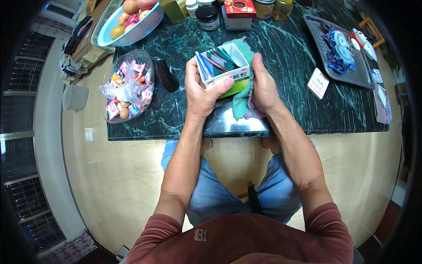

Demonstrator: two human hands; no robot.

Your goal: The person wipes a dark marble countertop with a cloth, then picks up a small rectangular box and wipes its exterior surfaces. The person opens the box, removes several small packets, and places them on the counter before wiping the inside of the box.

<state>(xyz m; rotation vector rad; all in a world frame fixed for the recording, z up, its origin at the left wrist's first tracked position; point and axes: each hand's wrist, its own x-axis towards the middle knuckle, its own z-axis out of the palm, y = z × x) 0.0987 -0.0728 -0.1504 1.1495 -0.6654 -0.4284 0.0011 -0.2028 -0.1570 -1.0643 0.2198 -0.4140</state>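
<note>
My left hand [205, 90] grips a small white and green cardboard box [227, 76], thumb across its printed front and fingers around its left side. The box is open at the top. Several thin packets and strips [217, 61] stand inside it, some white and blue, others pinkish or green. To the right of the box, my right hand [265, 86] holds a teal knitted cloth [243, 99] with a purple edge, its fingers mostly hidden. The cloth spreads behind the box and hangs down between my hands.
On the green marble table [283, 52] a clear tray of sweets and walnuts [113, 117] sits left, near a dark cylindrical object [166, 76]. Behind are a blue fruit basket [132, 36], jars [207, 19] and a red box [240, 9]. Right are a card [318, 83] and a tea tray [316, 36].
</note>
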